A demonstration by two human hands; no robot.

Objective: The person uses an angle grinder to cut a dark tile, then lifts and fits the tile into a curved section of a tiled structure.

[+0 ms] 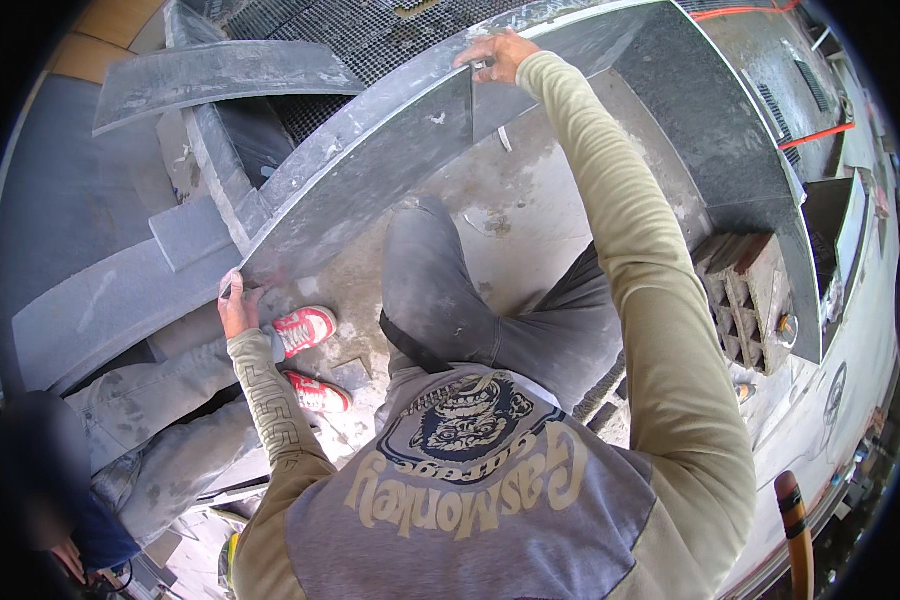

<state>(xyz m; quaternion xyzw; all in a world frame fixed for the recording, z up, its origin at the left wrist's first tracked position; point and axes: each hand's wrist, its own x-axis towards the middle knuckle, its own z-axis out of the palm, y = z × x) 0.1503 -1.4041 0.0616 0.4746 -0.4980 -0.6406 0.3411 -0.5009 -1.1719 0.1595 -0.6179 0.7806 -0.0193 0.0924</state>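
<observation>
A long curved grey stone-like slab (370, 165) stands on edge in front of me, running from lower left to upper right. My left hand (237, 306) is closed at its near left end, with a small dark spot at the fingertips that I cannot make out. At the far end of the same piece, beside a vertical seam, my right hand (502, 55) has its fingers curled over the top edge. Past the seam, another grey panel (705, 110) continues the curve to the right. My knees are inside this curve, above the dusty floor (515, 215).
Another person's red-and-white shoes (305, 335) and grey-trousered legs (160, 400) are close on my left. Loose curved slabs (220, 75) lie at far left, near black grid matting (370, 45). A perforated block (745, 305) sits at right; a striped wooden handle (795, 530) stands lower right.
</observation>
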